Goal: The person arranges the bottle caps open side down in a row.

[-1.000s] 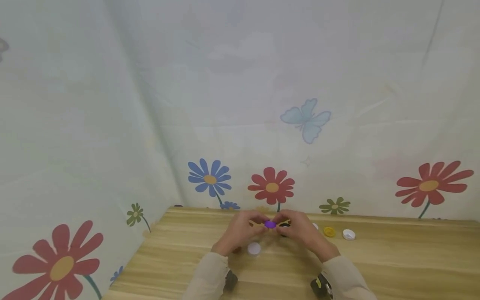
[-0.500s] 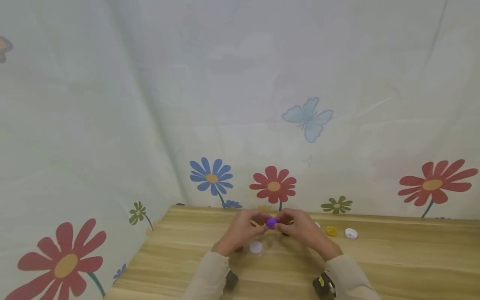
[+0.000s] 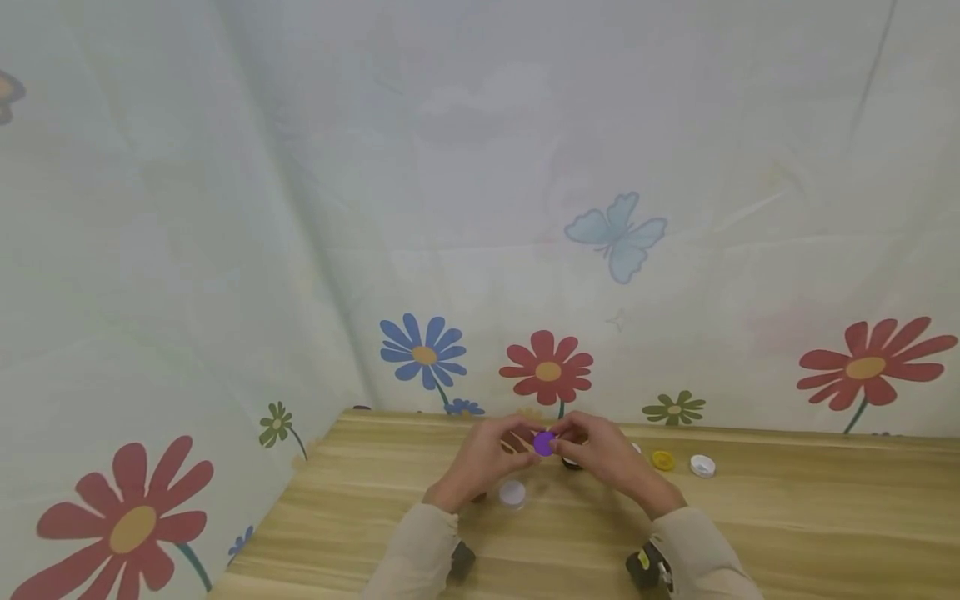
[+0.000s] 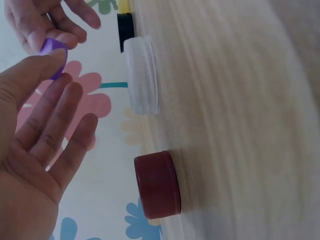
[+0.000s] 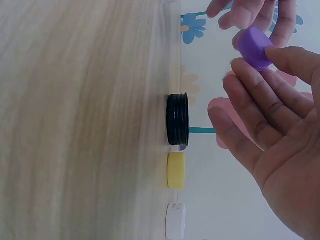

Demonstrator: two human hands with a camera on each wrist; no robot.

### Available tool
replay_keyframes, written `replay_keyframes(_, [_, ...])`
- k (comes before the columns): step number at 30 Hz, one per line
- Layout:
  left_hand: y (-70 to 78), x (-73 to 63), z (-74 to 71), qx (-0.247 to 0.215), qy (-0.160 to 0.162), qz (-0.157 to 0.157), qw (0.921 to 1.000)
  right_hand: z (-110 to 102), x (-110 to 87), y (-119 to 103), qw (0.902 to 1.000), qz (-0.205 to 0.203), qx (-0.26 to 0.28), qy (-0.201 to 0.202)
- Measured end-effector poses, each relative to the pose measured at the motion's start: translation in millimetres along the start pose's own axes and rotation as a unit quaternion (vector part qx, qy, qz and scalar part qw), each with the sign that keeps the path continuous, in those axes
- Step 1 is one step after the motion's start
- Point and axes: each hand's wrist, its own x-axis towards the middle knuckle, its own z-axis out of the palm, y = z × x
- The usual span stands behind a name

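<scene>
A small round purple bottle cap (image 3: 544, 443) is held up above the table between both hands. My left hand (image 3: 480, 460) pinches its left side between thumb and fingertips. On the other side, my right hand (image 3: 602, 454) grips it with thumb and fingers, the thumb across its edge in the right wrist view. That view also shows the cap (image 5: 255, 47) tilted. Below the left hand stand a whitish ribbed cap (image 4: 142, 75) and a dark red cap (image 4: 157, 185). Nearest the right hand on the table is a black screw cap (image 5: 178, 120).
Right of the right hand, a yellow cap (image 3: 663, 461) and a white cap (image 3: 702, 466) lie in a row with the black one. The wooden table (image 3: 810, 525) meets a flower-printed cloth backdrop (image 3: 480, 208) at its far edge.
The purple cap has turned in the fingers: it looked flat a second ago, and its round face now shows toward the head camera. Both hands stay in nearly the same place.
</scene>
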Motion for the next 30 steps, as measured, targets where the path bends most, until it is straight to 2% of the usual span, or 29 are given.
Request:
replay_keyframes(6, [0.4, -0.2, 0.9, 0.0, 0.004, -0.004, 1.0, -1.1, -0.2, -1.5, 0.9999, 0.001, 0.012, -0.007])
replay_keyframes(14, [3.5, -1.1, -1.3, 0.0, -0.006, -0.018, 0.9998, -5.6, -1.5, -1.2, 0.9984, -0.029, 0.024, -0.042])
replay_keyframes(22, [4.2, -1.1, -2.2, 0.009, -0.017, -0.017, 0.9997, -7.8, -1.4, -1.2, 0.9981, -0.037, 0.008, -0.048])
replay_keyframes(26, [4.4, -1.1, -2.2, 0.001, -0.021, -0.017, 0.9996, -8.5, -1.3, -1.4, 0.9981, -0.031, 0.008, -0.053])
replay_keyframes(30, [3.6, -1.5, -2.1, -0.008, -0.025, -0.018, 0.9995, -8.9, -1.4, -0.8, 0.997, -0.042, 0.011, -0.065])
